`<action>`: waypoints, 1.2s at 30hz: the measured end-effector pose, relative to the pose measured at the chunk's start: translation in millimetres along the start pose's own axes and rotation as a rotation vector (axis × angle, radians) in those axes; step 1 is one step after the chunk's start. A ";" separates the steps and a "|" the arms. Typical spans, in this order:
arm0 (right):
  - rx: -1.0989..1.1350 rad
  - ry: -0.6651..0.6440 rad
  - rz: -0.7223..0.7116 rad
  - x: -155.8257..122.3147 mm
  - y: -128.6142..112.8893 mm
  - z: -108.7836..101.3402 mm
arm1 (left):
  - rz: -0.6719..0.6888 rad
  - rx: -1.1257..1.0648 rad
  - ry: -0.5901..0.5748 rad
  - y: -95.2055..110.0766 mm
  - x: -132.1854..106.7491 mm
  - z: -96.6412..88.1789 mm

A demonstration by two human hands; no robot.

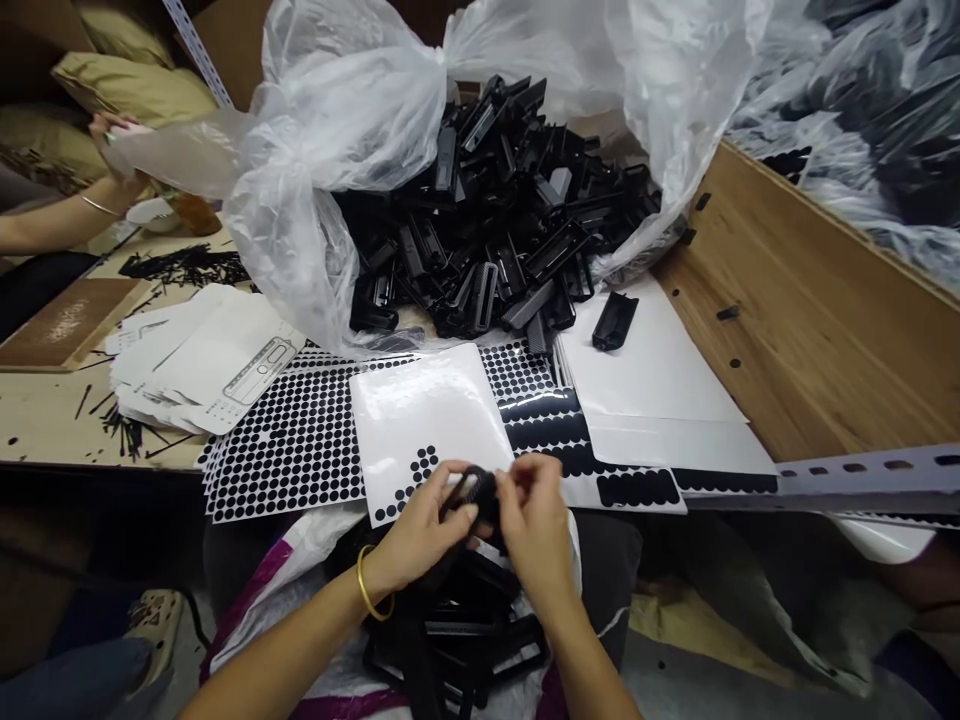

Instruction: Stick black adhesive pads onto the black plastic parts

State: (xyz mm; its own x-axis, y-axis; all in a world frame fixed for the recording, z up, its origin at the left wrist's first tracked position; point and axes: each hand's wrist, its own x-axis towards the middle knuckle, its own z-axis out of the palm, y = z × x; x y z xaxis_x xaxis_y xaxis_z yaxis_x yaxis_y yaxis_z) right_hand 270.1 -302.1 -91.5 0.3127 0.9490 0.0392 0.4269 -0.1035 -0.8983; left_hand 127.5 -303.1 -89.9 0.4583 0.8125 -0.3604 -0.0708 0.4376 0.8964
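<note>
Between my two hands is a small black plastic part (477,486), held above the front edge of the table. My left hand (421,535) grips its left side with thumb and fingers. Bent fingers of my right hand (536,525) close on its right end; whether they also pinch something small cannot be seen. Just behind the hands lies a white sheet (427,400) with a few black round stickers near its lower edge. Below the hands, an open sack (255,610) holds more black plastic parts (465,625).
A clear plastic bag (322,130) spills a heap of black parts (480,230) at the back. Sheets of round stickers (292,440) and white papers (202,350) lie left. A wooden board (825,320) bounds the right. Another person's hand (116,150) holds plastic at far left.
</note>
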 end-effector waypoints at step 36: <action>-0.756 -0.499 -0.195 15.2 -27.8 72.6 | 0.456 1.189 0.364 56.5 70.2 -100.6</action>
State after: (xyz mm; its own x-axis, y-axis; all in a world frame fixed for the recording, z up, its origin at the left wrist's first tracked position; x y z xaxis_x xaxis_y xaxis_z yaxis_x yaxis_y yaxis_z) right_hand 201.3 -263.3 -97.7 -0.1493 0.9701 -0.1912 0.9284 0.0710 -0.3647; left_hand 66.5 -182.6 -90.5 0.3252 0.9336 0.1501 0.7457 -0.3508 0.5665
